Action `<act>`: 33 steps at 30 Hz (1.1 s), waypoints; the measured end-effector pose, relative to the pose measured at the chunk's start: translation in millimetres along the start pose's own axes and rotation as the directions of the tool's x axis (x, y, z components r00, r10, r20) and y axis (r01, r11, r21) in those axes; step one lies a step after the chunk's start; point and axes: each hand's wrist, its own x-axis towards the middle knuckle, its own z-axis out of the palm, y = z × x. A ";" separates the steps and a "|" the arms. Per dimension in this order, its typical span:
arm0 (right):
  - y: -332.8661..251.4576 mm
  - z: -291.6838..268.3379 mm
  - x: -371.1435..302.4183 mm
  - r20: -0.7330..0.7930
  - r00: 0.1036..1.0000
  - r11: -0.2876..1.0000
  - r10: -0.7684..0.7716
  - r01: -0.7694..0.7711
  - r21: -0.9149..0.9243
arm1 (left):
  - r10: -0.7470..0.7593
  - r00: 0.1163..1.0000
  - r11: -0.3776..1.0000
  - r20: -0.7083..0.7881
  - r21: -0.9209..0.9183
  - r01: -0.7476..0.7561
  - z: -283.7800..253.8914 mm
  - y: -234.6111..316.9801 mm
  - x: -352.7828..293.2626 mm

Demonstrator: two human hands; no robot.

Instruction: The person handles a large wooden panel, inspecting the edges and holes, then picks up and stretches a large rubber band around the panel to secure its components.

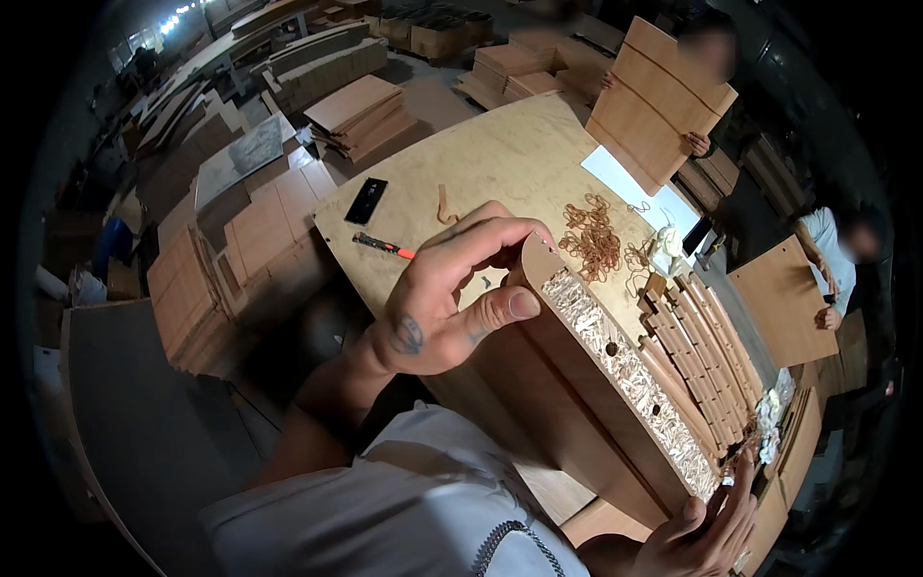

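A wood-veneered particleboard panel point(584, 404) stands tilted on edge in front of my body. Its raw chip edge point(635, 389) faces up and has a few dark drilled holes; a dark groove runs along its face. My left hand point(457, 293) is closed around the rounded upper corner, thumb on the near side and fingers over the far side. At the lower right end my right hand point(707, 539) grips the panel between thumb and fingers. The panel hides part of the right fingers' contact.
A pale worktable point(519, 144) carries a phone point(366, 201), a red-and-black utility knife point(383, 245), a heap of brown rubber bands point(591, 238) and bundled wooden strips point(702, 356). Across it, one person holds a grooved board point(654, 96); another at right holds a board point(784, 308). Panel stacks point(183, 298) stand left.
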 end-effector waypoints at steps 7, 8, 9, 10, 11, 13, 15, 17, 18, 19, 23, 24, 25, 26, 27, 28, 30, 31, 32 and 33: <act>-5.3 -1.7 -0.4 0.003 1.000 1.000 -0.004 0.004 -0.028 | -0.102 0.995 0.988 -0.022 -0.118 0.099 1.7 1.9 -0.3; -5.6 -2.3 -0.7 0.005 1.000 1.000 -0.002 0.003 -0.027 | -0.097 0.995 0.988 -0.029 -0.123 0.093 1.5 0.4 -1.2; -6.0 -2.7 -1.3 0.011 1.000 1.000 -0.003 0.003 -0.027 | -0.091 0.995 0.988 -0.033 -0.130 0.086 1.5 -0.8 -1.7; -6.4 -3.1 -1.9 0.016 1.000 1.000 -0.003 0.004 -0.027 | -0.090 0.995 0.987 -0.032 -0.133 0.085 1.1 -0.6 -2.0; -7.0 -3.5 -2.4 0.021 1.000 1.000 -0.004 0.005 -0.026 | -0.090 0.995 0.987 -0.030 -0.136 0.085 0.6 -0.3 -2.4; -8.1 -5.0 -2.7 0.035 0.999 0.999 0.017 -0.016 -0.029 | -0.078 0.996 0.988 -0.035 -0.135 0.073 0.6 -0.6 -3.1; -10.1 -5.3 -3.5 0.045 0.998 0.999 0.036 -0.034 -0.038 | -0.062 0.997 0.991 -0.051 -0.123 0.055 1.3 -3.8 -5.0; -12.7 -4.0 -4.5 0.050 0.998 0.998 0.050 -0.048 -0.052 | -0.051 0.996 0.993 -0.075 -0.108 0.043 1.5 -5.3 -7.4; -13.1 -4.7 -4.6 0.031 0.998 0.998 0.047 -0.046 -0.040 | -0.042 0.996 0.993 -0.078 -0.112 0.033 3.3 -5.9 -6.6; -13.7 -4.5 -4.8 0.014 0.999 0.999 0.043 -0.043 -0.028 | -0.068 0.995 0.991 -0.068 -0.119 0.059 3.4 -3.8 -6.0; -12.4 -5.4 -6.5 0.015 1.000 0.998 0.024 -0.023 -0.058 | -0.048 0.997 0.996 -0.065 -0.079 0.043 1.1 -1.7 -6.4; -11.6 -6.3 -6.6 0.029 1.000 0.997 0.001 0.002 -0.079 | -0.016 0.997 0.998 -0.070 -0.054 0.012 1.3 -4.2 -6.6; -13.0 -7.1 -5.9 0.037 0.999 0.993 0.000 0.005 -0.118 | -0.009 0.998 0.999 -0.069 -0.042 0.006 1.2 -5.1 -6.4; -12.8 -5.8 -6.4 0.021 1.000 0.995 0.007 -0.005 -0.102 | -0.002 0.998 1.000 -0.068 -0.029 0.000 0.7 -4.7 -5.7; -12.2 -3.4 -8.6 0.003 1.000 0.996 0.019 -0.018 -0.087 | 0.006 0.998 1.000 -0.062 -0.016 -0.007 0.5 -5.2 -5.2; -12.3 -2.1 -9.9 -0.014 0.999 0.997 0.030 -0.031 -0.071 | 0.026 0.997 1.000 -0.066 -0.012 -0.027 0.8 -7.0 -5.6; -14.4 -2.7 -10.2 -0.020 0.999 0.996 0.035 -0.037 -0.086 | 0.069 0.995 0.998 -0.072 0.001 -0.069 0.4 -9.6 -6.4; -14.6 -2.6 -10.8 -0.016 0.999 0.996 0.030 -0.032 -0.083 | 0.066 0.995 0.998 -0.070 0.002 -0.066 -0.6 -8.5 -7.2; -14.6 -2.0 -11.6 -0.012 1.000 0.997 0.025 -0.026 -0.078 | 0.062 0.996 0.998 -0.069 0.004 -0.062 -1.9 -6.3 -8.0; -13.0 1.1 -14.4 -0.009 1.000 0.998 0.025 -0.026 -0.052 | 0.058 0.996 0.998 -0.069 0.007 -0.057 -3.2 -4.8 -9.3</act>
